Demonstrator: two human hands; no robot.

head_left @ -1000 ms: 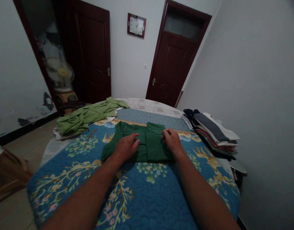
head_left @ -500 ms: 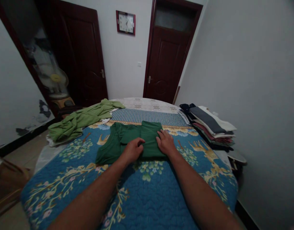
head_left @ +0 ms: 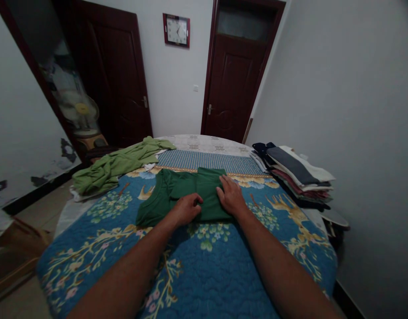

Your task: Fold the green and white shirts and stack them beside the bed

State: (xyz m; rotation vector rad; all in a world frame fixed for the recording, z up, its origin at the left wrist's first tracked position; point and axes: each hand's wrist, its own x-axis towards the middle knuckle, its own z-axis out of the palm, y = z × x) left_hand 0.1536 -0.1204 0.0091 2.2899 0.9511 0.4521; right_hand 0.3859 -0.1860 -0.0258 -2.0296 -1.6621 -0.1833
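A dark green T-shirt lies partly folded on a blue flowered quilted cover, its round neckline at the left. The right part is doubled over into a squarish panel. My left hand rests on the near middle of the shirt, its fingers bent and a gap showing between thumb and forefinger. No cloth is visibly pinched in it. On the panel's right side my right hand lies flat, fingers stretched out and pointing away from me.
A light green garment lies crumpled over white cloth at the back left. Folded clothes are stacked at the back right, near the wall. A wooden chair stands at the left, and a fan is beyond the doorway.
The view has shifted slightly, so everything sits a little further right. Both hands stay on the shirt in nearly the same places, and its folds look much the same.
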